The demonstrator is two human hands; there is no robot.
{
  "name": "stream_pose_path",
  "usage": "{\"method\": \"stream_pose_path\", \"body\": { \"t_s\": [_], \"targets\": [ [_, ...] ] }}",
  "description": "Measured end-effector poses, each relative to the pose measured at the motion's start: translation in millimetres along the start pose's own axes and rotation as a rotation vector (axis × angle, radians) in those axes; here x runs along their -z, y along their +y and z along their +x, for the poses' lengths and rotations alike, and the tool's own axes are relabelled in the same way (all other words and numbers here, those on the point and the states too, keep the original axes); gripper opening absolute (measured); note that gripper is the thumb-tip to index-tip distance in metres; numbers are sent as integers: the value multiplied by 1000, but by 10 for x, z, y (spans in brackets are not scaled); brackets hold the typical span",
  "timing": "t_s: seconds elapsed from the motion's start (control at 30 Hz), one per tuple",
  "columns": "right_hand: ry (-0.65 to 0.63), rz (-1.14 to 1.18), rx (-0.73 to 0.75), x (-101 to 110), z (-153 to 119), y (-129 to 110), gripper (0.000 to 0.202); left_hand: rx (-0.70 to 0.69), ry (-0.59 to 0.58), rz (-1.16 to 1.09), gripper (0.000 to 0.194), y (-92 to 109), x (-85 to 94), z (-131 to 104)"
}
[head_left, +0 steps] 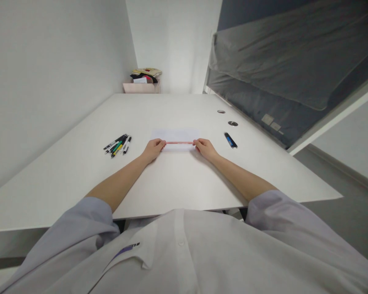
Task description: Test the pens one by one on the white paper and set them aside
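Observation:
A thin pinkish-red stick (179, 143), perhaps a ruler or pencil, stretches sideways between my two hands. My left hand (153, 150) pinches its left end, and my right hand (205, 148) pinches its right end. Beneath it lies a pale sheet of paper (175, 134) on the white table (178, 179). Left of my left hand is a pile of several pens and markers (118, 145), black, white, green and yellow. To the right of my right hand rests a dark, slim object with a blue part (230, 140), too small to make out.
At the table's far left end stands a pale pink box (141, 87) with cloth items in it. Two round fittings (232, 123) (221, 111) sit near the right edge. A wall borders the left side, and a dark covered panel (263, 81) rises at the right.

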State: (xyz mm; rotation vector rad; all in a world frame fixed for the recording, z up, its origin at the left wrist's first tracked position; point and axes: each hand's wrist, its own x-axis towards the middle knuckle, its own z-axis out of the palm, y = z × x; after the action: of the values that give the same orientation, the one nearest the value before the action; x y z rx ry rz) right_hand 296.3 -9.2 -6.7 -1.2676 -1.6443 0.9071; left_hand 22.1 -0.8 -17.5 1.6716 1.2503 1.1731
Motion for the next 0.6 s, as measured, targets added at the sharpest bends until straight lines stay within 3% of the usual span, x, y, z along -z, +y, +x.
{"method": "stream_pose_path", "body": {
  "t_s": [0.17, 0.3, 0.47, 0.6],
  "targets": [
    [7, 115, 9, -5, 26, 14, 27, -49, -6, 11, 28, 20, 45, 37],
    [-36, 135, 23, 48, 98, -39, 20, -100, -29, 54, 25, 170, 85, 120],
    [-163, -250, 132, 86, 214, -221, 29, -146, -29, 204, 21, 394, 68, 239],
    [-120, -611, 325, 22, 183, -323, 31, -156, -43, 340, 16, 411, 0, 177]
  ]
}}
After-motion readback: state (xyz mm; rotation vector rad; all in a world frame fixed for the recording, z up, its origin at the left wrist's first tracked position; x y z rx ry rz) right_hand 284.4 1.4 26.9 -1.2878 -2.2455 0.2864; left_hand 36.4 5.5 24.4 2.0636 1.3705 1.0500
